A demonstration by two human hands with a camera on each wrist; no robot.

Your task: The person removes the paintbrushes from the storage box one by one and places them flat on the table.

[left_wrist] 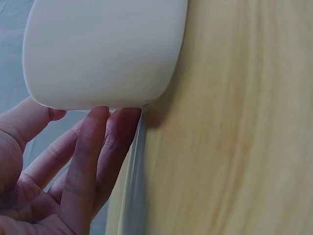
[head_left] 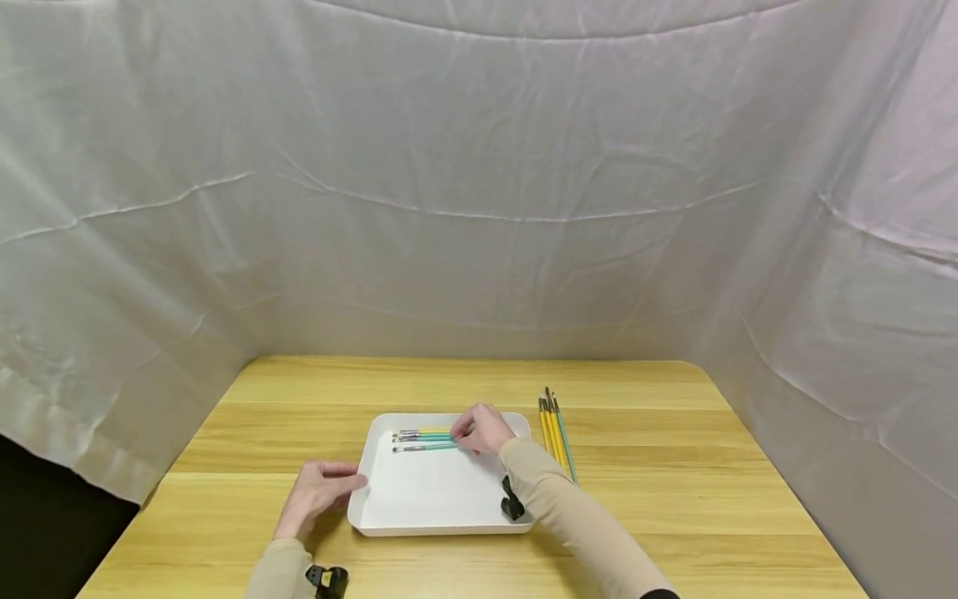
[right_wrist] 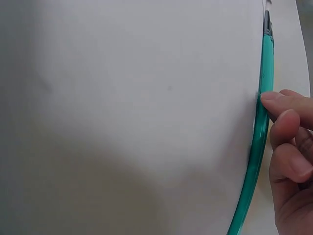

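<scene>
On the wooden table [head_left: 644, 466] the left hand [head_left: 318, 492] rests straight fingers against the white tray [head_left: 441, 499], steadying it, while the right hand [head_left: 482, 428] pinches a teal brush [right_wrist: 261, 127] lying inside it.

The wooden surface [head_left: 636, 532] fills the lower frame. A white tray [head_left: 441, 507] sits at lower centre. Loose brushes [head_left: 555, 433] lie just right of it.

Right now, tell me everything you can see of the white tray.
The white tray is a shallow rounded-corner rectangle, smooth like plastic, lying flat on the wooden table. Three brushes, teal and yellow handled, lie along its far edge. The left hand touches its near-left outer wall with straight fingertips; the right hand rests on the brushes inside, fingers at a teal handle.
</scene>
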